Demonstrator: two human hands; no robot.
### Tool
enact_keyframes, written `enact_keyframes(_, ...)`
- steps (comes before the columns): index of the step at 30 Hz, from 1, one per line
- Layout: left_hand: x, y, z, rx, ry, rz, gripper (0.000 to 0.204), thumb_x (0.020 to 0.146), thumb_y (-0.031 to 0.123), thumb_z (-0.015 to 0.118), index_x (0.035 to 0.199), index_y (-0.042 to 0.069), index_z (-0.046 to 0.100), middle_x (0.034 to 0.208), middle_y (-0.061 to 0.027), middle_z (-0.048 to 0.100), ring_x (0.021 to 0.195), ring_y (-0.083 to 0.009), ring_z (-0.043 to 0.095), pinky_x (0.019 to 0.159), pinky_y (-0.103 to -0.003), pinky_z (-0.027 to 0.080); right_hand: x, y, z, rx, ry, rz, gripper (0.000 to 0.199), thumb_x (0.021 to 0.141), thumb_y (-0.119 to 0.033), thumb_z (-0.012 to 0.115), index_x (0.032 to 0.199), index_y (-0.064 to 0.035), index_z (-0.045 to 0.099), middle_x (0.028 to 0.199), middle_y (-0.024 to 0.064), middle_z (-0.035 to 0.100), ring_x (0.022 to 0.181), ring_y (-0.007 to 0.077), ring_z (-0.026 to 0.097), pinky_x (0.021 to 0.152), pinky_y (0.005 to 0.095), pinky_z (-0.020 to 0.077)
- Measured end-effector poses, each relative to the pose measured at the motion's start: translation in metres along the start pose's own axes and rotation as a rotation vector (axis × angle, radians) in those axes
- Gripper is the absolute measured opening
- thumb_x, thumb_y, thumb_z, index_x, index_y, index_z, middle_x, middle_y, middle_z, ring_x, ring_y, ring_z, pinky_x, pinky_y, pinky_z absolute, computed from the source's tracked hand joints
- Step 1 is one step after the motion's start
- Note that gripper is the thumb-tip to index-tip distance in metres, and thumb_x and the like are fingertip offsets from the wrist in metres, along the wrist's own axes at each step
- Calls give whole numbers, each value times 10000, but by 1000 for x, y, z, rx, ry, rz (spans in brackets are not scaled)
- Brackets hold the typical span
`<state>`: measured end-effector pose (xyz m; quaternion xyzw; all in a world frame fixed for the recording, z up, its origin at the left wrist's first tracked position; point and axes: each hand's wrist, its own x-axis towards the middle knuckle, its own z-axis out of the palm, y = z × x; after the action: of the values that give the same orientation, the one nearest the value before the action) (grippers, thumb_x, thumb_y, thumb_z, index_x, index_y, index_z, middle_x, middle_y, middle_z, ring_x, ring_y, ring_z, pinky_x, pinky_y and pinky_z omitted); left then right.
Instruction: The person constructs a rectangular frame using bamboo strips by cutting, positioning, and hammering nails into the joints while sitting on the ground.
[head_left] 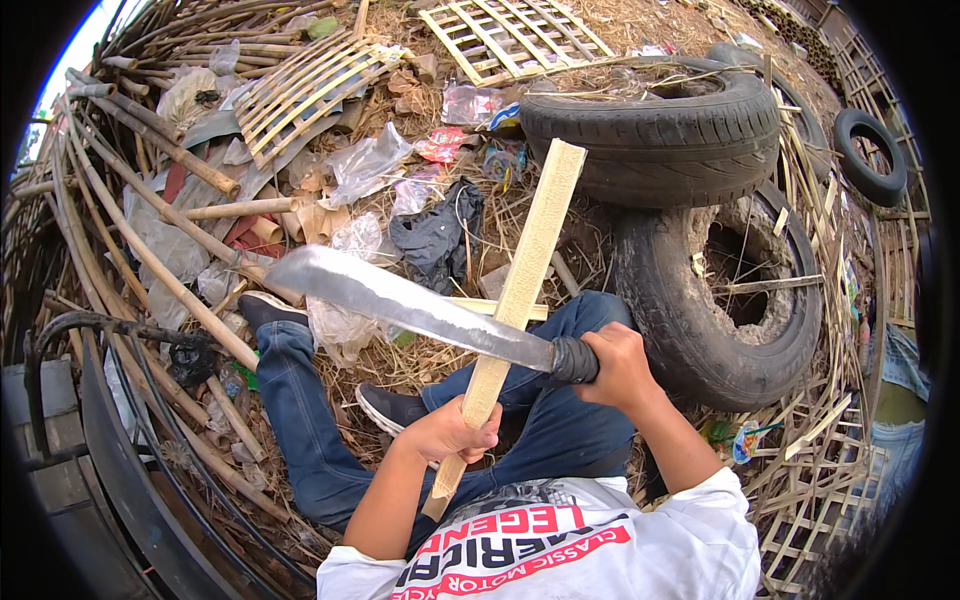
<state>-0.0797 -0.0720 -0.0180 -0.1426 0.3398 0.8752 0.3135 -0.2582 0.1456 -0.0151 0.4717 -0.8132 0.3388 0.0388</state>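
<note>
My left hand (447,432) is wrapped round the lower part of a pale split bamboo strip (533,255), which slants up and to the right in front of me. In my right hand (618,368) is a machete (400,305), gripped by its dark wrapped handle. The broad steel blade points to the left and lies across the bamboo strip, a little above my left hand. Whether its edge bites into the bamboo cannot be made out. My legs in blue jeans (310,420) are bent below the blade.
Worn tyres (650,135) are stacked at the right. Bamboo lattices (310,90) lie at the far side, and long bamboo poles (150,260) crowd the left. Plastic bags (440,230) and dry straw litter the ground. A dark metal frame (120,460) stands at the near left.
</note>
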Motion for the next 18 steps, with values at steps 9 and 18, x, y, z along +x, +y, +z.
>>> enact_keyframes(9,-3,-6,13,55,52,34,412,746,6,764,676,127,376,573,58,352,465,-53,316,433,-238,262,58,49,-40,-293,-198,-222,332,390,-171,707,687,-97,580,676,67,642,683,264,625,744,348,481)
enact_keyframes(18,-22,-34,-20,132,62,-18,364,718,46,793,724,115,436,620,51,401,496,-57,393,452,-232,337,83,108,-139,-598,234,524,234,675,-200,672,804,-5,661,721,223,637,740,413,627,675,456,490)
